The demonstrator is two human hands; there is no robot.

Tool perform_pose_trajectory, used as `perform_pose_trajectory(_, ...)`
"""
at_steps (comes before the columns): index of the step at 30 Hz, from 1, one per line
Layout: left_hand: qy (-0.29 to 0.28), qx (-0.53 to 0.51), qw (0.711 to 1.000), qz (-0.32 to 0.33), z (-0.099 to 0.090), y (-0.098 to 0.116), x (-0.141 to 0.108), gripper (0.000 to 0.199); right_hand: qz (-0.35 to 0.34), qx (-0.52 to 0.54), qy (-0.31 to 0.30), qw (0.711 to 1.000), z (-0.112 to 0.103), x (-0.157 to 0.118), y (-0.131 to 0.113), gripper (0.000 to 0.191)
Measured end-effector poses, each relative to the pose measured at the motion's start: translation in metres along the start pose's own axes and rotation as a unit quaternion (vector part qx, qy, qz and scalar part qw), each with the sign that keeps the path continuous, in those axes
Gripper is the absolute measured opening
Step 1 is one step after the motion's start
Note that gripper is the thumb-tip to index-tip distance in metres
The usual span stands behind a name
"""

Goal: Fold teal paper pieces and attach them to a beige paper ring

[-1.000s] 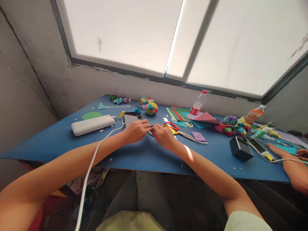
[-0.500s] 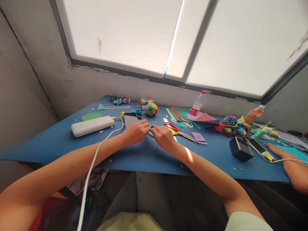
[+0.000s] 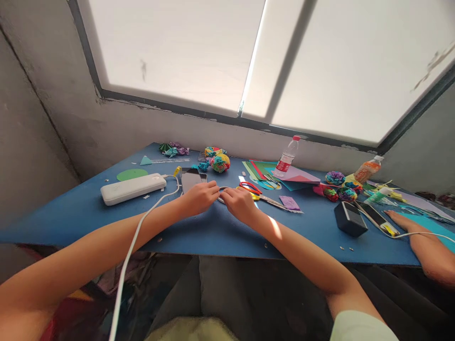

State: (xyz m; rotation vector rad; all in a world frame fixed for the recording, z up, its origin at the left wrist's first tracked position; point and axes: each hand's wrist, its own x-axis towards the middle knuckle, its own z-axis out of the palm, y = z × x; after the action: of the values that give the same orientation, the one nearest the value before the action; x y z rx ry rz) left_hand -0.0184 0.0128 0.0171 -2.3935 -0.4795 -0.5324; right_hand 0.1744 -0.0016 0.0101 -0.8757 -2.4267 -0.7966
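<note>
My left hand (image 3: 202, 197) and my right hand (image 3: 237, 201) meet fingertip to fingertip over the middle of the table. Both are closed in a pinch, and whatever lies between the fingers is too small or too hidden to name. Just behind the fingertips shows a curved, pale ring-like edge (image 3: 223, 188), mostly covered by the hands. Beyond my left hand lies a phone (image 3: 192, 176). Scissors (image 3: 272, 201) with red and yellow handles lie right behind my right hand, beside a small purple packet (image 3: 290, 203).
A white power bank (image 3: 132, 189) with a cable sits at left, near a green paper disc (image 3: 132, 174). Paper flower balls (image 3: 220, 163), coloured sheets (image 3: 302, 175) and a bottle (image 3: 286, 158) stand behind. At right are a dark box (image 3: 350, 219) and another person's arm (image 3: 423, 241).
The whole view has shifted slightly, so the table things appear a little further left. My hands stay together in the same pinch, the fingertips slightly closer.
</note>
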Motion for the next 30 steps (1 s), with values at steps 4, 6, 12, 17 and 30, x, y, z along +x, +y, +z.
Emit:
perform_pose_trajectory(4, 0.006, 0.005, 1.000, 0.009, -0.003, 0.001, 0.000, 0.020, -0.031, 0.020, -0.005, 0.999, -0.004, 0.001, 0.007, 0.029)
perform_pose_trajectory(6, 0.009, 0.009, 1.000, 0.000, -0.006, 0.001, 0.000, 0.019, -0.042, 0.033, -0.008, 0.999, -0.006, 0.002, 0.010, 0.029)
perform_pose_trajectory(12, 0.022, 0.023, 0.999, -0.023, -0.010, 0.000, 0.002, 0.018, -0.055, 0.053, -0.019, 0.997, -0.008, 0.003, 0.017, 0.030)
perform_pose_trajectory(17, 0.048, 0.032, 0.997, -0.054, -0.010, -0.006, 0.001, 0.022, -0.014, 0.027, -0.024, 0.999, -0.005, 0.000, 0.026, 0.027)
perform_pose_trajectory(30, 0.064, 0.026, 0.998, -0.011, -0.015, -0.001, 0.003, 0.021, 0.021, 0.001, -0.050, 0.999, -0.007, 0.001, 0.007, 0.015)
